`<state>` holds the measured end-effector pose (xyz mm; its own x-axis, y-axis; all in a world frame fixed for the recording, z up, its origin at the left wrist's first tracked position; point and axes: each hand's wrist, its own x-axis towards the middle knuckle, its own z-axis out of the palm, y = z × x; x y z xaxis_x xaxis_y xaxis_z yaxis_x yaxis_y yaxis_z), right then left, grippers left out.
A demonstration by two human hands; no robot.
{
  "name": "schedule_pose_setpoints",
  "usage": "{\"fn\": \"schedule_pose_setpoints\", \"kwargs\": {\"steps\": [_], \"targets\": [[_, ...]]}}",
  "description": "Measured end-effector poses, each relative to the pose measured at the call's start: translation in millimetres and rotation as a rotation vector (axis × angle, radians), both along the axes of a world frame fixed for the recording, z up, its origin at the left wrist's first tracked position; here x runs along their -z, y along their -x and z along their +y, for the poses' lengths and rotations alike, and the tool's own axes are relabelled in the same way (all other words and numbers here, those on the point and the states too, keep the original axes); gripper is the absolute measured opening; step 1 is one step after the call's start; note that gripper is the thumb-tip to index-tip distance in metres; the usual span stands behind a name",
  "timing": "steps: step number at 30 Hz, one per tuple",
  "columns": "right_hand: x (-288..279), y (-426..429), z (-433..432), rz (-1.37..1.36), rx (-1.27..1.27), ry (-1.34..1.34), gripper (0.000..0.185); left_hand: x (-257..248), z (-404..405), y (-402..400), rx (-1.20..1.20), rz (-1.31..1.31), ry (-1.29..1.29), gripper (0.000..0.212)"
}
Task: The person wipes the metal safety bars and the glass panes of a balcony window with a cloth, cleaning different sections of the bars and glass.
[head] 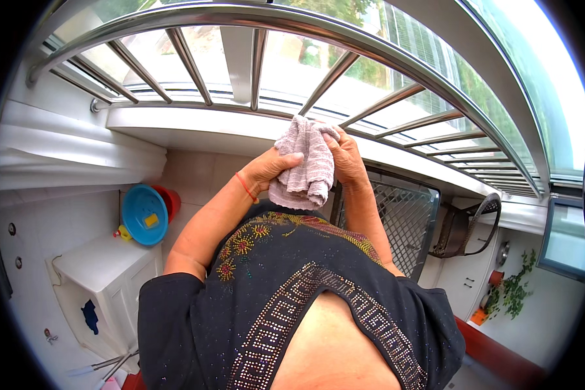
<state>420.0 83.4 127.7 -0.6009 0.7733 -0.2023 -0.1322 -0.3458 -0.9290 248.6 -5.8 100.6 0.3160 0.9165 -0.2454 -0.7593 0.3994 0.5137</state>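
Note:
A pale pinkish-grey cloth [304, 161], folded and bunched, is held up in front of my chest. My left hand [271, 166] grips its left side, thumb lying across the front, a red string bracelet on the wrist. On the upper right, my right hand [343, 153] pinches the cloth's edge between thumb and fingers. Some fingers of both hands are hidden behind the fabric. Just beyond the cloth run the white window ledge [214, 127] and the lower rail of a stainless steel railing [256, 68].
To the left, a blue plastic basin [144, 214] containing a yellow piece leans by a red basin [169, 202], above a white cabinet [102, 273]. At right stand a glass-topped lattice table [399, 214], a dark woven chair [468, 224] and a potted plant [512, 287]. White curtains [73, 146] hang left.

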Motion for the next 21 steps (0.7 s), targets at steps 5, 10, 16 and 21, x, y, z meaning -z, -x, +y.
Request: {"fn": "schedule_pose_setpoints", "kwargs": {"steps": [5,10,16,21], "targets": [[25,-24,14,0.156,0.111,-0.005,0.046,5,-6,10,-0.124,-0.071,-0.003,0.053],[-80,-55,31,-0.037,0.3,-0.721,0.042,12,21,5,-0.515,0.008,0.184,0.043],[-156,-74,67,-0.341,0.979,-1.512,0.033,0,105,-31,-1.222,0.716,-0.376,0.023],[-148,-68,120,-0.446,0.851,-1.297,0.026,-30,167,-16,-1.405,1.347,-0.447,0.058]]}}
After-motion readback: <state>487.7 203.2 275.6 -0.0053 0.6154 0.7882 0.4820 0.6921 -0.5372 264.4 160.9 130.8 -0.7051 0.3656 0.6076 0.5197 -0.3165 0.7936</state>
